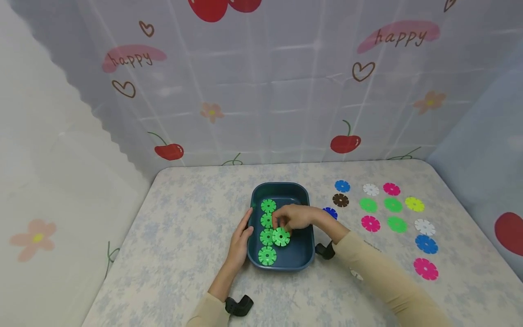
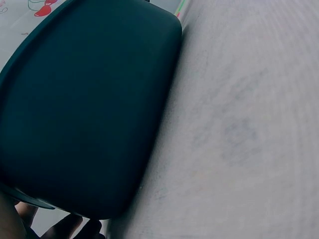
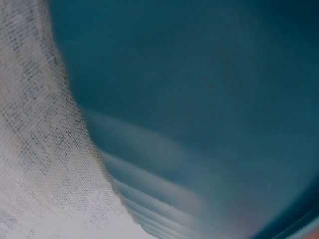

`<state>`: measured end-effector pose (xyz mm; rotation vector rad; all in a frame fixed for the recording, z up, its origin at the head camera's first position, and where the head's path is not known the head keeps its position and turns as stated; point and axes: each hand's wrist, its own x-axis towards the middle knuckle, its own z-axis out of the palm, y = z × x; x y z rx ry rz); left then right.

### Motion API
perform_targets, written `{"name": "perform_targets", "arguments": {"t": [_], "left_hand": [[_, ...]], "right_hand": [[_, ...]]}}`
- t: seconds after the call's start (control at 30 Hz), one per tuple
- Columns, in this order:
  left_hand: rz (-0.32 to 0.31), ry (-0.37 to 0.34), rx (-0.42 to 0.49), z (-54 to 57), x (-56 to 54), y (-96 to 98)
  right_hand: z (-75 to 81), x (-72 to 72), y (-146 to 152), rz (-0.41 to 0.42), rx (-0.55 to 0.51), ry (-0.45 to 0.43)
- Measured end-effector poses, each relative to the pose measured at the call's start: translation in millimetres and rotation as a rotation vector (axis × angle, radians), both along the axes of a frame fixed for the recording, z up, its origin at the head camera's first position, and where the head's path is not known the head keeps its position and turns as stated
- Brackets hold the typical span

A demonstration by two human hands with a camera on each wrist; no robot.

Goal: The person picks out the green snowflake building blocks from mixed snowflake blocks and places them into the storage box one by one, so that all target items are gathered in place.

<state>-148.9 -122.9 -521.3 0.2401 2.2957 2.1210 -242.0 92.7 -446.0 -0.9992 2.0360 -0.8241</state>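
Note:
A dark teal rectangular tray (image 1: 300,259) stands on the table, its outer wall (image 2: 94,109) filling much of the left wrist view. Inside, several green notched plastic discs (image 1: 267,255) lie in a column along the left side. Over the tray, my right hand (image 1: 296,216) pinches another green notched disc (image 1: 281,236) by its upper edge; this disc overlaps one in the column. My left hand (image 1: 239,243) rests against the tray's left side, thumb and fingers fairly straight at the rim. In the right wrist view only the blurred tray wall (image 3: 174,99) and tablecloth show.
Loose notched discs in several colours lie right of the tray, including a pink disc (image 1: 426,269), a yellow disc (image 1: 414,204) and a brown disc (image 1: 340,200). My right sleeve (image 1: 380,272) partly covers a pale disc (image 1: 356,274). A printed curtain (image 1: 261,91) hangs behind the table.

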Motion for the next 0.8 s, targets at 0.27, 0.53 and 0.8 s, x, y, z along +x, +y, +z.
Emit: {"name": "perform_targets", "arguments": {"t": [0.27,0.53,0.8], "left_hand": [[0.005,-0.008,-0.013,-1.3,-0.9,-0.5],[0.000,-0.008,-0.024,-1.3,-0.7,-0.9],[0.001,-0.014,-0.013,0.5,-0.4,-0.5]], "right_hand": [[-2.2,8.0,-3,0.053,0.096,-0.060],[-5.5,16.7,-6,0.052,0.169,-0.036],[-6.5,22.8,-7,0.043,0.206,0.015]]}}
